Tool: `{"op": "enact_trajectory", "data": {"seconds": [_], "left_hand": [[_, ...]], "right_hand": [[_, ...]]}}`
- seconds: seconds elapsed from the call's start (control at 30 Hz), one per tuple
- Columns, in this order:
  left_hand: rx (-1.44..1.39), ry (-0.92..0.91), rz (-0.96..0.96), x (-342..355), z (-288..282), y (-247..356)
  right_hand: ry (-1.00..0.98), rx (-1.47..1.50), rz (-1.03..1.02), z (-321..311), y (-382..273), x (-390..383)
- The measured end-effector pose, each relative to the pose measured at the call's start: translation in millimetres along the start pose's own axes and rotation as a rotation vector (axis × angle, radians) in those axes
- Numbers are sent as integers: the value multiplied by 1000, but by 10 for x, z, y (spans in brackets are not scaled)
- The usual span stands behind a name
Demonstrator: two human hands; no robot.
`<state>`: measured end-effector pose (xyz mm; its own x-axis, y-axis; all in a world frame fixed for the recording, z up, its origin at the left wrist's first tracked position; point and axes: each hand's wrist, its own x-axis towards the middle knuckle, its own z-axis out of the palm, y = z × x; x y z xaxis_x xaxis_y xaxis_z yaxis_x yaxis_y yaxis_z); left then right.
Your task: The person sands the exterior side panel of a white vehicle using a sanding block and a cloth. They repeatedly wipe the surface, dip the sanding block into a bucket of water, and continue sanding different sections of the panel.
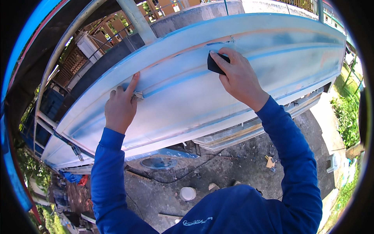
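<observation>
A long, curved panel (187, 105), painted white with pale blue stripes and worn pinkish patches, stretches in front of me. My right hand (239, 78) grips a flat black pad (216, 64), its kind unclear, against the panel's upper middle. To the left, my left hand (122, 103) rests on the panel with its index finger stretched along the surface. Its other fingers curl round a crumpled greyish scrap (138, 94), which pokes out by the thumb side; whether it is cloth or paper I cannot tell.
Metal posts (137, 21) rise behind the panel. Below it lie stacked long boards (233, 134) and an oval-windowed blue-white piece (157, 162). A white tub (187, 193) stands on the stained concrete floor (230, 167). Grass (344, 113) lies to the right.
</observation>
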<state>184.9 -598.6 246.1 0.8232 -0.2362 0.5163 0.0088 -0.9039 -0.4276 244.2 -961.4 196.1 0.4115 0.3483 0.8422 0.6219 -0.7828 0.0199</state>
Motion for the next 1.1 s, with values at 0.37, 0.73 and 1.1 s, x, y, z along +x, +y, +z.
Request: {"op": "enact_trajectory", "data": {"seconds": [0.37, 0.73, 1.1], "left_hand": [[-275, 186, -97, -628, 338, -255], [-1559, -278, -485, -2107, 1062, 2279], [-1383, 37, -470, -1815, 660, 2073]], "right_hand": [[-235, 485, 346, -180, -509, -764], [-375, 400, 84, 199, -787, -1092], [170, -393, -721, 1006, -1120, 881]]}}
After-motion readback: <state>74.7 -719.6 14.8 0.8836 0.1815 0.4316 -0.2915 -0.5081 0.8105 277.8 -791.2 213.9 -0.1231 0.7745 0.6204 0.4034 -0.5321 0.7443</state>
